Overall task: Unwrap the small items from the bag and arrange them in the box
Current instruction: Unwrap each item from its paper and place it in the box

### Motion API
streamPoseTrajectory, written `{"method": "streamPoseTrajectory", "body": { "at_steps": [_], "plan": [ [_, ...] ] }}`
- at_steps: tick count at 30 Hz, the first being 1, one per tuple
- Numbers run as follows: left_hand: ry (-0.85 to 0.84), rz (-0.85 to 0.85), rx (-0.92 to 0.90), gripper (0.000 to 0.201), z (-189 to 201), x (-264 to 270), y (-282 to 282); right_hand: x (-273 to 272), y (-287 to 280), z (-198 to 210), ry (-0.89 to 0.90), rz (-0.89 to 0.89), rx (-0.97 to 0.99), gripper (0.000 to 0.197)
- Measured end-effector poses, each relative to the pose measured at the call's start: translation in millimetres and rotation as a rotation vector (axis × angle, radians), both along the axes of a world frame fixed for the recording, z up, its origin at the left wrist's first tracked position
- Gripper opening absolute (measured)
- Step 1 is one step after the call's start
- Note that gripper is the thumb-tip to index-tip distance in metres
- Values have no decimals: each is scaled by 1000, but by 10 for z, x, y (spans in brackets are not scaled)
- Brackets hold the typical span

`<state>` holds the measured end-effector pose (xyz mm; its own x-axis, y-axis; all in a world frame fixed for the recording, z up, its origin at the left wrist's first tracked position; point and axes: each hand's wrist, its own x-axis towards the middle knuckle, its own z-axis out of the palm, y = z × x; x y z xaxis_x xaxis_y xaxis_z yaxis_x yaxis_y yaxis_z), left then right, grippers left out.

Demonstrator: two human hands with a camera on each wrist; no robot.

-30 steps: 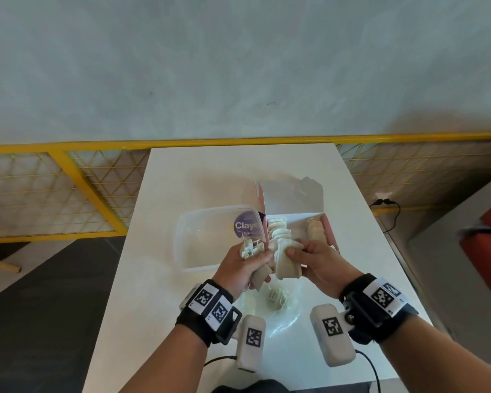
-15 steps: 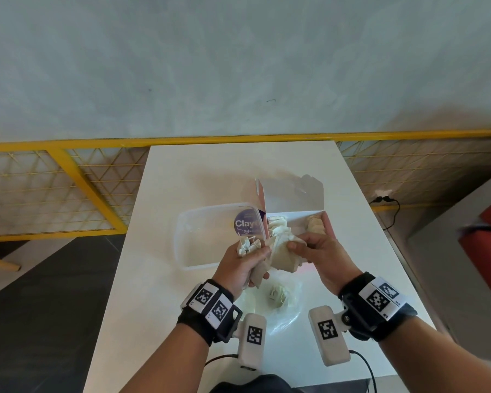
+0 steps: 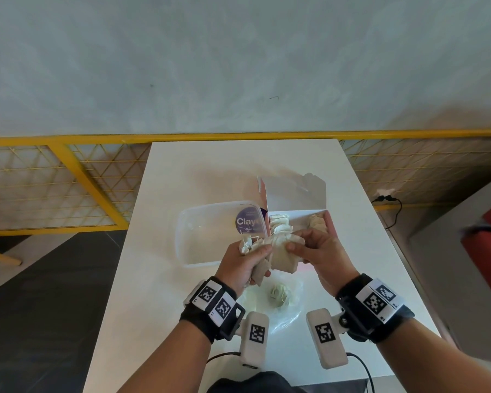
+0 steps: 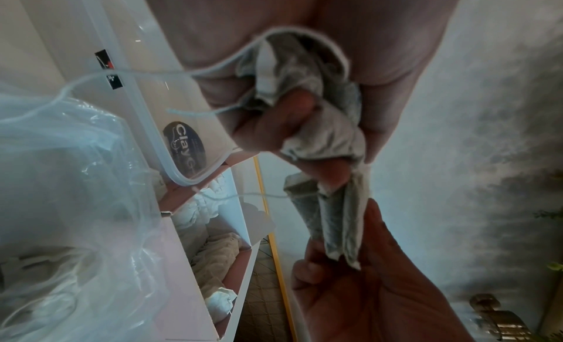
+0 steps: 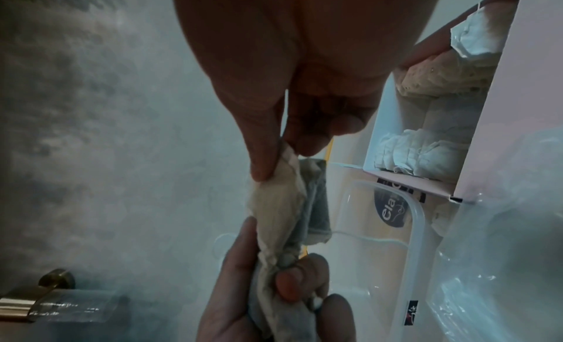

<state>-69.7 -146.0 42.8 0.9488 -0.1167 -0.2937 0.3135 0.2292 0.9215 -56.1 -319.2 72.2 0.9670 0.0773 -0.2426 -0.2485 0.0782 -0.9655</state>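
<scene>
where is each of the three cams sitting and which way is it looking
Head: worn on the head, looks forward and down at the white table; both forearms, left hand and right hand show, above the open box.
Left wrist: under the left palm, looks along its fingers at the tea bags; the right hand shows too.
Right wrist: under the right palm, looks along its fingers; the left hand shows too.
Shared: all three show the clear plastic container.
</scene>
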Motion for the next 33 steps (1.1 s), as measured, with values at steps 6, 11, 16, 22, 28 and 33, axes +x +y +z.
{"method": "streamPoseTrajectory", "body": {
  "at_steps": [6,11,16,22,28,33],
  "plan": [
    [0,44,52,12,-16,35,47,22,-113,31,-37,-8,-61,9],
    [10,100,38,14,7,74,79,8,-232,159,-58,119,-137,24],
    [0,79,17,13,17,92,15,0,-89,236,-100,234,-246,17],
    [-7,-12,6,28,43,71,-25,116,-28,56,-12,192,-239,46],
    [33,-49,14,35,-1,56,-1,160,-43,5,104,304,-157,5],
    [125,5,-109,15,30,53,30,189,-113,71,76,187,-38,46]
  ]
}}
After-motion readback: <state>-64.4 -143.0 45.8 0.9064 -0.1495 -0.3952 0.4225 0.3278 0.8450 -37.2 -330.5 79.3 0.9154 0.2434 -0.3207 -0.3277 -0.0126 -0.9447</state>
